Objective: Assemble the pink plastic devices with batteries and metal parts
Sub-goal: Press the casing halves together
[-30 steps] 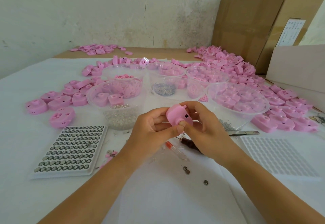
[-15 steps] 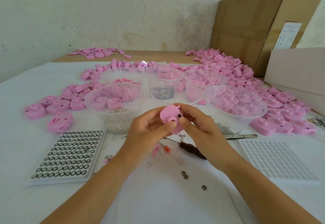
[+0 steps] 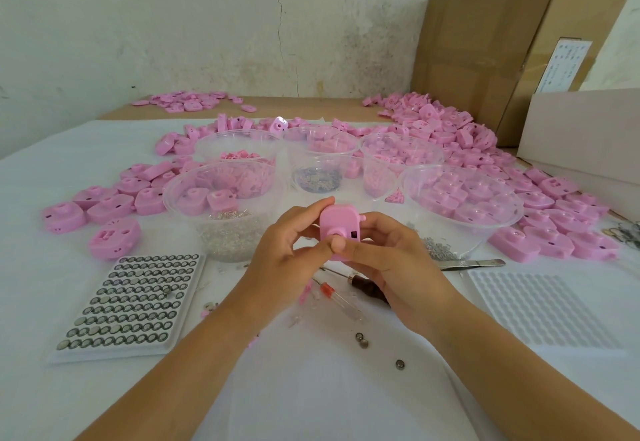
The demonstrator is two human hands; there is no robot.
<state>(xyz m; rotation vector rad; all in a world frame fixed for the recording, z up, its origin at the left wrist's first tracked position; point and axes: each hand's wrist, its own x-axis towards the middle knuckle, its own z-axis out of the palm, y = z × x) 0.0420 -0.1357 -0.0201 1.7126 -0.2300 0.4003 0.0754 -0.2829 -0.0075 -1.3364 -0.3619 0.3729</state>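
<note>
Pink device point(image 3: 337, 226) pinched between left hand point(image 3: 287, 264) and right hand point(image 3: 394, 264), fingers curled.

The left hand point(image 3: 280, 260) and right hand point(image 3: 391, 267) meet above the middle of the surface point(image 3: 311, 388), with one device point(image 3: 337, 226) held between their fingers. A battery tray point(image 3: 135, 302) lies left of the forearms and a second tray point(image 3: 540, 309) lies to their right, with tweezers point(image 3: 474, 263) just behind it. A screwdriver point(image 3: 367, 288) lies beneath the hands, and loose batteries point(image 3: 362, 340) lie nearer the person. Bowls point(image 3: 180, 205) stand behind the hands. Loose devices point(image 3: 104, 208) lie to their left and a heap of devices point(image 3: 450, 129) to their right, in front of a cardboard box point(image 3: 485, 60).
</note>
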